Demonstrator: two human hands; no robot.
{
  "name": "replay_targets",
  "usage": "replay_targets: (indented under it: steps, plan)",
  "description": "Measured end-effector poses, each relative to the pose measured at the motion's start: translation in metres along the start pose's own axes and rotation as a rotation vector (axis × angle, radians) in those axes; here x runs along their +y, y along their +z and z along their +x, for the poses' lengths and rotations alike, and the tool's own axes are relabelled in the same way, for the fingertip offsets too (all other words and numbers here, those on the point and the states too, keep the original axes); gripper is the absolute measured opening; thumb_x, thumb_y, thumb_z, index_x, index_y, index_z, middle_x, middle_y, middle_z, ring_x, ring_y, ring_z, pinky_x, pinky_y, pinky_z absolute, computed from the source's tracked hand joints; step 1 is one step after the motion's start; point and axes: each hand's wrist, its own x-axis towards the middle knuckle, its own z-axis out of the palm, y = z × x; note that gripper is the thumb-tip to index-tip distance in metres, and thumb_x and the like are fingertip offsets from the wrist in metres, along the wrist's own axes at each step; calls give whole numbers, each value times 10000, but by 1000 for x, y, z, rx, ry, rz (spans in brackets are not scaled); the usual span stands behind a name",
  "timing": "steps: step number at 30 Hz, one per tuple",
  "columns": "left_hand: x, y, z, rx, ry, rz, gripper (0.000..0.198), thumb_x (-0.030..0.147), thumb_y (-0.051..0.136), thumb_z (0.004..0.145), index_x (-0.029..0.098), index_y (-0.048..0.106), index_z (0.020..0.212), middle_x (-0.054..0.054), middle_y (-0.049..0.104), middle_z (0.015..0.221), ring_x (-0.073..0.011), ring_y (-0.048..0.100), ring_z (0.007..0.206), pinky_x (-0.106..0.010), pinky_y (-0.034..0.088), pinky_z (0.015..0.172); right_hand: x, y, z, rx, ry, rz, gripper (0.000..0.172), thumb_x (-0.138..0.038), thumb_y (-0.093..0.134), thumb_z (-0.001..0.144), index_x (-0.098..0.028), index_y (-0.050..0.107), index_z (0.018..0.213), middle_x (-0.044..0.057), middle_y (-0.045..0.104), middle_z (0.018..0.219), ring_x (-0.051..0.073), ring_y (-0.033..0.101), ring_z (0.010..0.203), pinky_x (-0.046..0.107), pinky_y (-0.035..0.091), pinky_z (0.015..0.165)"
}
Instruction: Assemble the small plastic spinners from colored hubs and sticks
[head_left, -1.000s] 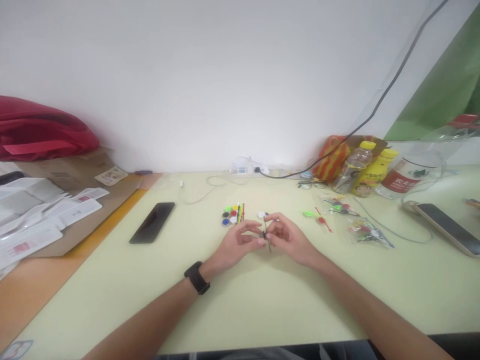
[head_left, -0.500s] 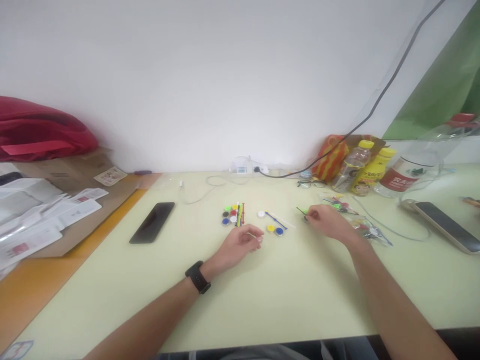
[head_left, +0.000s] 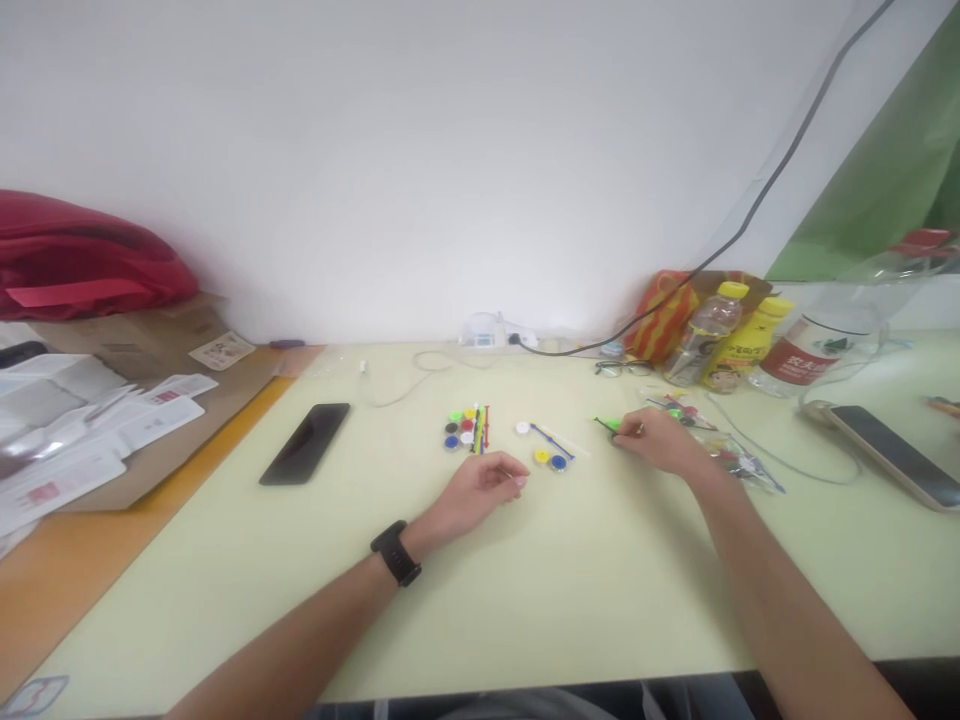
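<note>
My right hand (head_left: pixel 651 440) has its fingertips closed on a thin dark stick (head_left: pixel 604 426), low over the table. A bright green piece lies beside the stick, partly hidden by the fingers. My left hand (head_left: pixel 484 488) rests on the table, fingers loosely curved and apart, holding nothing visible. Beyond it sits a group of small coloured discs (head_left: pixel 451 442) beside several thin coloured sticks (head_left: pixel 486 428). Between my hands lie a blue stick (head_left: pixel 552 441), a white disc (head_left: pixel 522 428), a yellow disc (head_left: pixel 541 457) and a blue disc (head_left: pixel 559 463).
Clear bags of coloured parts (head_left: pixel 739 462) lie right of my right hand. A black phone (head_left: pixel 306 445) is at left, another phone (head_left: pixel 896 455) far right. Bottles (head_left: pixel 742 345) and glasses (head_left: pixel 622 368) stand near the wall. Papers (head_left: pixel 97 440) cover cardboard at left.
The dark stick's free end has dipped slightly toward the table, and my right hand has shifted a little to the right. My left hand has barely moved.
</note>
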Motion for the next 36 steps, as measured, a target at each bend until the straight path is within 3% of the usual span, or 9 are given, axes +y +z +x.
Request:
replay_targets:
  steps: [6,11,15,20,25,31,34,36]
  plan:
    - [-2,0,0,1,10,17,293,429,737,874,162,727,995,-76,715,921,-190,674,871,-323,540,813,-2,2,1,9,29,-48,116,-278,686,787,-223,737,699,47,750,770,205,665,728,294,435,652]
    - [-4,0,1,-6,8,6,280,416,741,875,163,729,997,-80,718,946,-191,672,887,-330,540,832,-12,0,-9,129,91,-211,96,-322,691,782,-232,708,809,36,719,809,213,634,730,297,341,586]
    - [-3,0,0,4,12,4,285,419,749,866,165,731,993,-75,714,921,-188,668,863,-322,537,807,-26,1,-12,227,-50,-205,110,-307,624,843,-224,680,886,45,706,845,218,629,770,308,355,633]
    - [-2,1,1,3,11,-3,279,414,757,858,163,736,980,-71,712,913,-183,665,851,-314,531,798,-57,17,-17,94,-299,22,195,-305,516,939,-226,694,958,59,720,924,206,639,796,317,425,702]
    - [-3,1,2,6,14,0,275,407,767,851,164,742,978,-64,710,893,-179,661,843,-305,524,789,-80,38,-25,9,-282,34,182,-323,575,937,-235,688,1049,43,719,915,222,649,852,310,413,702]
    - [-2,1,1,-10,32,28,251,396,742,878,168,735,983,-65,708,942,-177,648,875,-299,516,809,-78,44,-25,27,-276,50,301,-177,472,957,-221,645,1200,68,698,1035,225,640,910,324,424,759]
    - [-1,2,1,-14,40,48,243,391,738,883,168,736,981,-68,710,952,-178,645,884,-296,508,810,-75,42,-23,74,-294,104,264,-159,439,962,-211,650,1114,78,666,1067,221,630,956,331,431,805]
    - [-1,2,1,-15,43,53,243,390,740,882,167,735,978,-68,710,952,-180,645,884,-296,506,810,-75,41,-22,85,-288,172,198,-168,438,962,-203,627,1008,62,652,996,204,618,888,324,437,776]
